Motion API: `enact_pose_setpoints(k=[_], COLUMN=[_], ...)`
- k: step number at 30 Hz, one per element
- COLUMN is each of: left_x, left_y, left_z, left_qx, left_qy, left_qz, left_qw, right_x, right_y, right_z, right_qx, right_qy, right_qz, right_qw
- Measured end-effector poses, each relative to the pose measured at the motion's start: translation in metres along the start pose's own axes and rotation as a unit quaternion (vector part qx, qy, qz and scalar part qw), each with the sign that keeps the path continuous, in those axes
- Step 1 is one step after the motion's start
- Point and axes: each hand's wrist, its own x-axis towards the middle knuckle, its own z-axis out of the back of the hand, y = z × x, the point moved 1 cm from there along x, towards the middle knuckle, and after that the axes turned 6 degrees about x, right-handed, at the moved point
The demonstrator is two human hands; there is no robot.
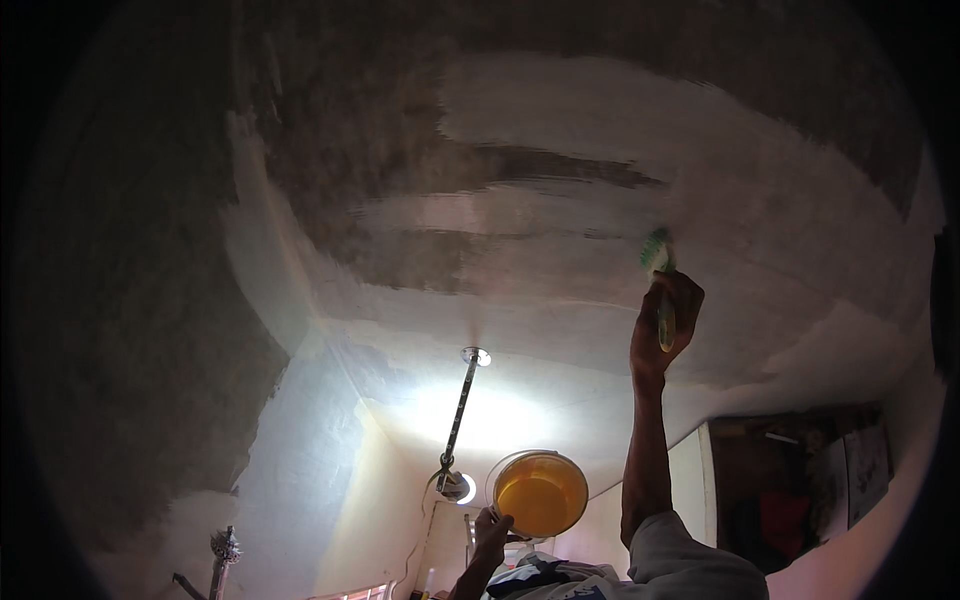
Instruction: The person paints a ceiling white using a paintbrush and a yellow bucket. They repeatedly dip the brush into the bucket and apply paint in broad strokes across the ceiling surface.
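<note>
My right hand is raised on a stretched arm and closed around the handle of a brush. The brush has green bristles and a pale, stained handle, and its bristle end is up against or very close to the patchy ceiling. Lower down, my left hand grips a round bucket at its side, with the thumb near the rim. The inside of the bucket is yellow-orange; how full it is, I cannot tell. Streaky light bands with ragged edges cross the dark grey ceiling surface.
A lamp hangs on a dark perforated rod left of the bucket. At the lower left stands a metal fitting. An open storage recess with a red item is at the lower right. A partly whitened wall rises at left.
</note>
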Motion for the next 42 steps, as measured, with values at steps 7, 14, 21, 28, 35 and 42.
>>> enact_pose_setpoints(k=[7,14,21,28,35,42], left_x=[-0.001,-0.003,-0.002,0.000,-0.002,-0.005], left_y=[-0.002,0.000,-0.001,0.001,0.000,0.001], left_z=[-0.002,-0.004,-0.007,-0.003,-0.005,-0.006], left_qx=[0.011,0.013,0.011,0.012,-0.004,0.007], left_qy=[-0.002,-0.002,0.001,-0.002,0.006,-0.008], left_qz=[-0.001,-0.003,0.006,0.010,-0.007,-0.003], left_qw=[1.000,1.000,1.000,1.000,1.000,1.000], right_x=[-0.019,-0.033,-0.001,0.024,0.017,0.023], right_y=[0.039,0.058,-0.001,-0.006,0.037,0.059], right_z=[-0.051,-0.090,-0.015,0.020,-0.060,-0.104], right_qx=[-0.001,0.193,0.103,-0.001,0.028,0.159], right_qy=[0.056,0.096,0.027,-0.048,0.014,0.053], right_qz=[0.003,-0.025,0.000,0.016,0.063,0.090], right_qw=[0.998,0.976,0.994,0.999,0.998,0.982])
